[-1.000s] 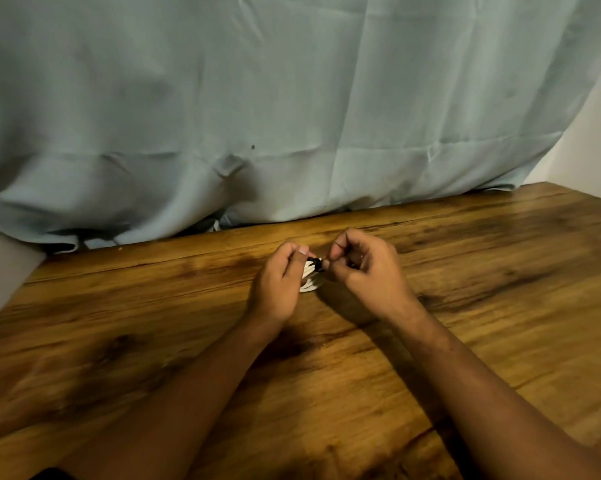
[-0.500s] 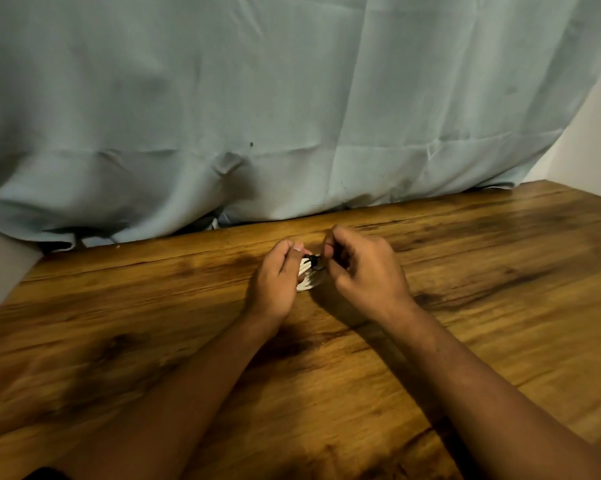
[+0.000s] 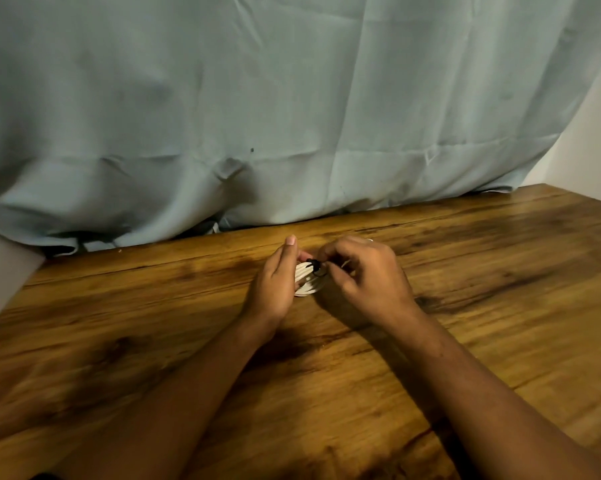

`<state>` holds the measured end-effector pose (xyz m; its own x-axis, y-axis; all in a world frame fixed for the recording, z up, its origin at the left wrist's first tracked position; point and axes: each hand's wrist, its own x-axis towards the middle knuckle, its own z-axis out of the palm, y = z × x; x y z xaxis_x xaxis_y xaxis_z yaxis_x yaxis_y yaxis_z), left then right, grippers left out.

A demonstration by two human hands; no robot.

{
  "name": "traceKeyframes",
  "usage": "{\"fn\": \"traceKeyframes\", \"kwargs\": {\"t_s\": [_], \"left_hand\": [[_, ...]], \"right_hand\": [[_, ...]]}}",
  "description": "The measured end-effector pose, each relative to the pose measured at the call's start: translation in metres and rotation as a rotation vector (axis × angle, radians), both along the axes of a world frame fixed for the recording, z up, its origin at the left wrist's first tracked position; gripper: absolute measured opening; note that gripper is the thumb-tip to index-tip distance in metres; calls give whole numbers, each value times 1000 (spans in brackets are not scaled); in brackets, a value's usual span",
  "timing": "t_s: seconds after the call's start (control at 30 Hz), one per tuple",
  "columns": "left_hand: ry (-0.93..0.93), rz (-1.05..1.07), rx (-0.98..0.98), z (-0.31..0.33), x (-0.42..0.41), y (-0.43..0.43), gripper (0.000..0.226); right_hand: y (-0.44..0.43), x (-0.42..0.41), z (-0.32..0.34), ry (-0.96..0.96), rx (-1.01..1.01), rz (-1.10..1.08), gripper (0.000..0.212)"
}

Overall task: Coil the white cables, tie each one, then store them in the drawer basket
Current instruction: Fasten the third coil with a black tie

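The white coiled cable (image 3: 305, 284) is at the middle of the brown wooden surface (image 3: 482, 306), between both hands. The coiling looks done and the tying seems in progress. Storing it in the drawer basket, which is not visible, is left. The left hand (image 3: 275, 285) holds the coil in its grip, and the right hand (image 3: 370, 275) pinches the thin black tie (image 3: 315, 267) on top. I count one cable and one tie.

The white cable (image 3: 306, 281) is wound into a small, tight coil of several loops. It is held on edge between the left hand (image 3: 275, 284) and the right hand (image 3: 373, 277), low at the desk (image 3: 482, 271). A thin black tie (image 3: 315, 267), pinched by the right hand, crosses its top.
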<state>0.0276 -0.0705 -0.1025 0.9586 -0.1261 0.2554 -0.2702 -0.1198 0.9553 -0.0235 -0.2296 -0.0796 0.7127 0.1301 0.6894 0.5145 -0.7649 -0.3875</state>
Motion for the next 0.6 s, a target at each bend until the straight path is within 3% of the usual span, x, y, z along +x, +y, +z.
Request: {"fn": "traceKeyframes", "kwargs": {"t_s": [0.3, 0.6], "left_hand": [[82, -74, 18, 19, -8, 4, 54], [119, -96, 11, 24, -14, 4, 53]], "right_hand": [[-4, 5, -1, 29, -37, 96, 24], [-2, 1, 5, -1, -130, 78, 16]]}}
